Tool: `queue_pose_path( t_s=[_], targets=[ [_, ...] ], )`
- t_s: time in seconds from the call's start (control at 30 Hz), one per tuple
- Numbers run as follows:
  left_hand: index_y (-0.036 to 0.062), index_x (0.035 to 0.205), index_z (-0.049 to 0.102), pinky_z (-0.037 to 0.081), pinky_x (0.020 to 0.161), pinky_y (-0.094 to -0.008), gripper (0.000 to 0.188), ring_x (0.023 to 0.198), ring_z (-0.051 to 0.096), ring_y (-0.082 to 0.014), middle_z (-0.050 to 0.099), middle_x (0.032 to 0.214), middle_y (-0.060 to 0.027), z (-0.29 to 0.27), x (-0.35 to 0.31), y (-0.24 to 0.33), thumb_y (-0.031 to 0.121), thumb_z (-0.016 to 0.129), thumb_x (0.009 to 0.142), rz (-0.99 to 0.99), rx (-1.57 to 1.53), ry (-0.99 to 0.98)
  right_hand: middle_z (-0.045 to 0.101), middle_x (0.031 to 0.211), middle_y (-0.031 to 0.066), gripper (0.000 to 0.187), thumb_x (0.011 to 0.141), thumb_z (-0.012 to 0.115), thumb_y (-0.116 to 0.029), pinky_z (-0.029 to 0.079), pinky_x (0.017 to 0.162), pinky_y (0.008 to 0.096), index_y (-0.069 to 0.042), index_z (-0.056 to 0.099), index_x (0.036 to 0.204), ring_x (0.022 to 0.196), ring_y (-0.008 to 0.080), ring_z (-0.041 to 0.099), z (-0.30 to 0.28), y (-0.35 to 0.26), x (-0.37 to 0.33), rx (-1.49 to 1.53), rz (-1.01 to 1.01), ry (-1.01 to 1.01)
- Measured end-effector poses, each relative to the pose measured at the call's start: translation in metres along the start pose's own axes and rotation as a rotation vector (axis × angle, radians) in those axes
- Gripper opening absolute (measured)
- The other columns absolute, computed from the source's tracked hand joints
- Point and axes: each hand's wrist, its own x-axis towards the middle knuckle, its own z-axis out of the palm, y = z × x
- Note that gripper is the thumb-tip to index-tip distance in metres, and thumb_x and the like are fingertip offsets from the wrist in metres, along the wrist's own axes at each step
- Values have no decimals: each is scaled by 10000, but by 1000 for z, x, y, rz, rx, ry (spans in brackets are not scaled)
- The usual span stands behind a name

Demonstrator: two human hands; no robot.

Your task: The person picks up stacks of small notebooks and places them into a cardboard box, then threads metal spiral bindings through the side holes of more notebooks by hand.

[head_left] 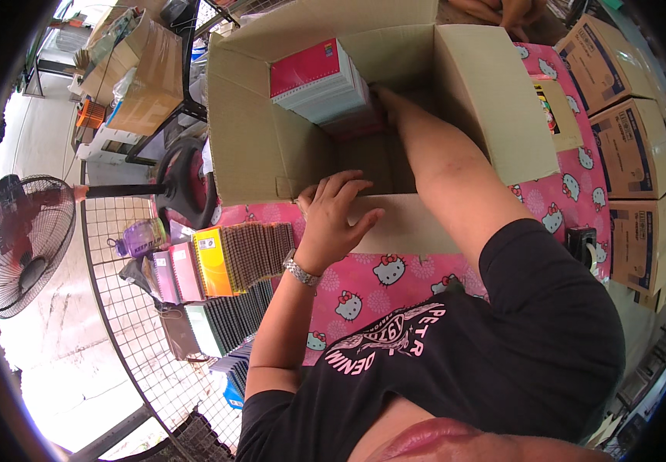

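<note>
An open cardboard box (250, 146) stands in front of me with its flaps folded outward. In its far left part is a tall stack of spiral notebooks (319, 85) with a red cover on top. My right hand (385, 106) reaches down inside the box against the right side of that stack; its fingers are hidden. My left hand (337, 214), with a metal watch on the wrist, rests at the near left edge of the box. Its fingers are apart, the thumb stretched out over the near flap (406, 223), and it holds nothing.
Rows of spiral notebooks (244, 258) are stacked left of my left forearm, by a purple bottle (144, 237). A pedestal fan (29, 245) stands farther left. Sealed cartons (633, 146) are piled at right. Pink patterned cloth (348, 281) lies beneath the box. Another person's limbs (502, 11) show at the top.
</note>
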Motion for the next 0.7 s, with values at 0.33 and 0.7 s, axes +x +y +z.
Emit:
queue_pose_path(
  t_s=[0.33,0.7],
  targets=[
    [26,1246,562,411,1008,-427,512,1205,499,-387,540,1277,-226,-16,66,-9,290,730,840,-124,-150,389,450,1423,146,529,962,466,-450,396,1024,504,-103,495,1361,1268,312,461,-2,1,0,18,-7,-21],
    [17,1308,504,327,1076,-529,696,1279,430,-443,493,1349,-259,11,133,-80,578,548,899,-217,307,530,473,1405,141,531,964,458,-459,414,1010,503,-103,501,1356,1253,310,480,-6,0,-5,18,-17,-20]
  ],
)
